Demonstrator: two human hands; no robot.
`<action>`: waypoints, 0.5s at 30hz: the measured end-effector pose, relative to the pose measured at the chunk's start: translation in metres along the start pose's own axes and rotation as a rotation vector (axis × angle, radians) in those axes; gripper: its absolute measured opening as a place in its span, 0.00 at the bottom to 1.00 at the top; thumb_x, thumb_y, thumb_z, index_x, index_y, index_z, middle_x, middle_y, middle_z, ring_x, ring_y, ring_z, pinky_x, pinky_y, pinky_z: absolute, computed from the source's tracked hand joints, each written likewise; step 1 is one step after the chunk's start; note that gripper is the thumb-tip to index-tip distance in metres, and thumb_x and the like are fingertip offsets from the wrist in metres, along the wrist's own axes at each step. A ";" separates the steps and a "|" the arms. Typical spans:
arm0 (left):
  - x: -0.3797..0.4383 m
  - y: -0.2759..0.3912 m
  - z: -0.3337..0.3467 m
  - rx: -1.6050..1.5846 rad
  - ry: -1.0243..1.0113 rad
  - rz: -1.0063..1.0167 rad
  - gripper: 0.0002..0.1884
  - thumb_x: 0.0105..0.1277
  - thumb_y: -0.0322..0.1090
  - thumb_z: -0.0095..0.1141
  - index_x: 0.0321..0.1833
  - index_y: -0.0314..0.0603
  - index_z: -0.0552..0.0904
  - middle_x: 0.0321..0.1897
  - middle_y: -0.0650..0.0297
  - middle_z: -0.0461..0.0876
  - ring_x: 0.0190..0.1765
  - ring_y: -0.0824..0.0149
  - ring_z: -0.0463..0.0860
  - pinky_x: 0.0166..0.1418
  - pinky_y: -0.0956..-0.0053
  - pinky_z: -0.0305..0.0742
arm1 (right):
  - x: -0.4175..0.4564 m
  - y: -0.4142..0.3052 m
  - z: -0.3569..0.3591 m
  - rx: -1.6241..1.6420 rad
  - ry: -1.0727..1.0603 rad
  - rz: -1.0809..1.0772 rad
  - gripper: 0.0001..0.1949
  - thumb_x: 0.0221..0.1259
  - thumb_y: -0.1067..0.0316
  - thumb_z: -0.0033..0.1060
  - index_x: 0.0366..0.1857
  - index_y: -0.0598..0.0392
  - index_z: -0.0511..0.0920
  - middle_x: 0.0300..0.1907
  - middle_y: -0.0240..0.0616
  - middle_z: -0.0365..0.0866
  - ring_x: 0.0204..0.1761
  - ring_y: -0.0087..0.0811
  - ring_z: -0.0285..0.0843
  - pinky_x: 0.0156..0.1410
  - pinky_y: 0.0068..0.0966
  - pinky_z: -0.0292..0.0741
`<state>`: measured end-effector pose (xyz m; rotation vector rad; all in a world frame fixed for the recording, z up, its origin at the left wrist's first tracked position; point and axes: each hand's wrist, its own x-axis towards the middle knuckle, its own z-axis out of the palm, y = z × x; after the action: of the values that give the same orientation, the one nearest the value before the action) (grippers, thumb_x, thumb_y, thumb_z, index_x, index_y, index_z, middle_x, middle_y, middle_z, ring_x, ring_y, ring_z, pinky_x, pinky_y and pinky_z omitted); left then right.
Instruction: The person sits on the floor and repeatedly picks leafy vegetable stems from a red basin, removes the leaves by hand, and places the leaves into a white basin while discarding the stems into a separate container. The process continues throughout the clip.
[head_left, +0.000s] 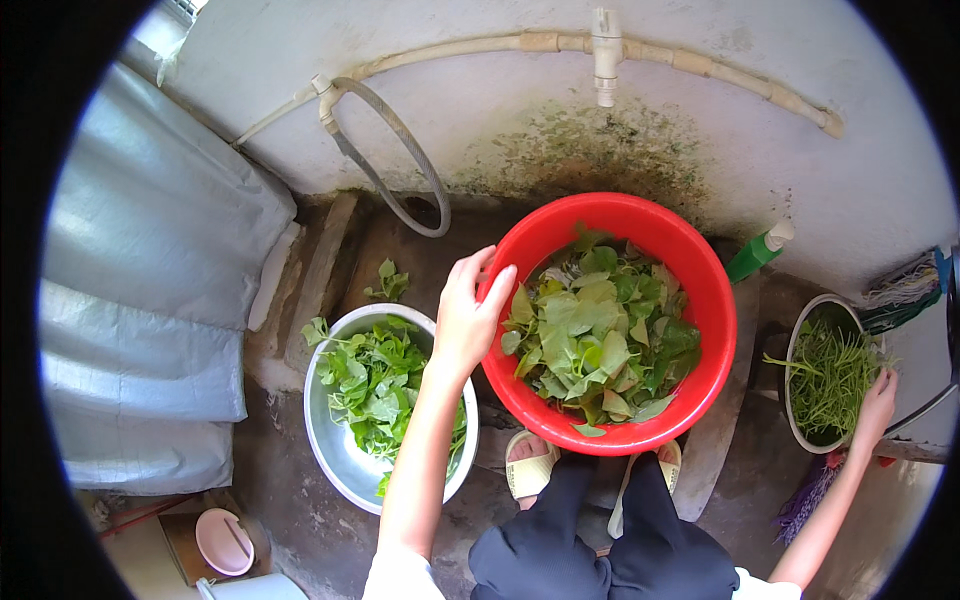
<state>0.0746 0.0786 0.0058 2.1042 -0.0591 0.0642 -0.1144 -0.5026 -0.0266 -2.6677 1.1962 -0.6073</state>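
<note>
A red plastic basin (720, 352) full of leafy greens (592, 330) stands before me. My left hand (476, 304) grips its left rim, thumb on the inner side. Below that forearm sits a metal bowl (319, 442) with brighter green leaves (382, 390). Out at the right, my right hand (876, 409) is at the rim of another bowl (790, 405) that holds green stems (829, 375); its fingers are partly hidden, so whether they hold stems or the rim cannot be told.
A white pipe (465, 51) with a tap (606, 56) and a looped grey hose (405, 135) runs along the wall. A green bottle (754, 259) stands behind the basin. A silvery curtain (150, 300) hangs left; a pink bowl (217, 544) lies lower left. A leafy sprig (388, 281) lies on the floor.
</note>
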 end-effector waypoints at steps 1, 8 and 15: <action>-0.007 -0.007 -0.001 -0.005 0.000 -0.011 0.27 0.61 0.46 0.57 0.58 0.33 0.72 0.53 0.49 0.73 0.58 0.54 0.73 0.63 0.65 0.65 | 0.014 0.022 0.002 -0.182 -0.064 -0.027 0.21 0.69 0.51 0.41 0.49 0.60 0.73 0.38 0.51 0.80 0.37 0.48 0.79 0.42 0.40 0.73; -0.016 -0.009 0.041 0.385 -0.480 0.128 0.52 0.41 0.59 0.70 0.71 0.64 0.57 0.72 0.46 0.46 0.73 0.40 0.46 0.69 0.44 0.51 | -0.030 -0.136 -0.019 -0.162 -0.330 -0.214 0.24 0.59 0.50 0.52 0.53 0.56 0.70 0.53 0.56 0.69 0.56 0.55 0.68 0.58 0.43 0.67; 0.016 -0.061 0.111 0.873 -0.746 -0.132 0.65 0.33 0.56 0.74 0.72 0.79 0.39 0.75 0.54 0.30 0.73 0.38 0.35 0.66 0.31 0.45 | -0.153 -0.328 0.081 -0.091 -1.063 -0.953 0.53 0.39 0.46 0.73 0.71 0.30 0.44 0.74 0.44 0.35 0.73 0.58 0.38 0.70 0.56 0.51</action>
<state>0.0973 0.0137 -0.1020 2.8701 -0.3962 -0.9282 0.0516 -0.1715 -0.0469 -2.7609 -0.3401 0.7671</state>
